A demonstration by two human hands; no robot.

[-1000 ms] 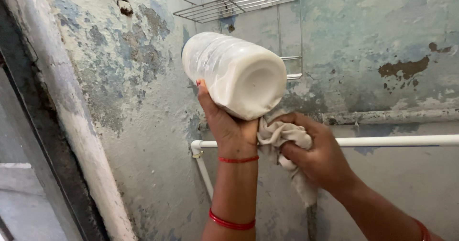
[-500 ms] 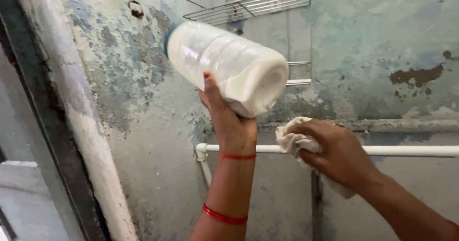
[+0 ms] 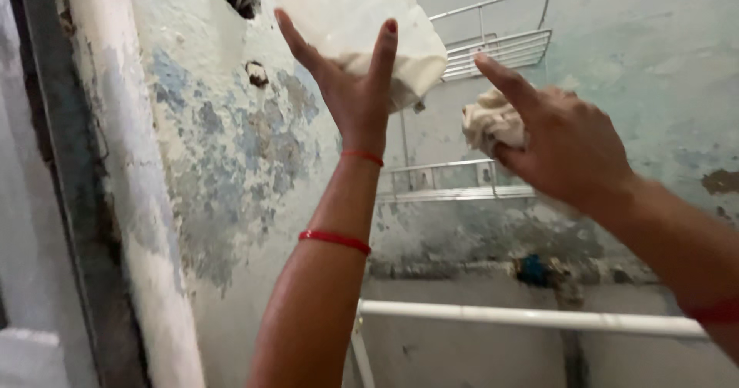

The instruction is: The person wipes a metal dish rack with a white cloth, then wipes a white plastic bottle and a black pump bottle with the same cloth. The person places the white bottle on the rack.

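- Left hand [image 3: 356, 88] raised high against the peeling wall [image 3: 231, 149], far higher than half a second ago, palm under the base of the white plastic bottle [image 3: 362, 18].
- Fingers [image 3: 382, 49] spread and straight now, thumb and forefinger fanned wide; earlier wrapped around the bottle's lower side. Bottle resting on the palm, cradled rather than clamped.
- Bottle tilted, base toward the camera, upper part cut off by the top edge; earlier fully in view and lower, level with the lower wire shelf.
- Right hand [image 3: 566, 138] lifted as well, up from the white pipe [image 3: 523, 319] to beside the wire rack [image 3: 493, 49], just right of the bottle's base.
- Cream cloth [image 3: 493, 122] bunched in the right hand, held by the lower fingers and thumb; forefinger stretched out toward the bottle, not touching it. Earlier all fingers closed over the cloth at the pipe.
- Cloth near the bottle, a small gap between them.
- Red thread bands [image 3: 335, 239] on the left wrist and forearm, as before.
- View tipped upward: pipe now low in the picture, both rack shelves in sight.
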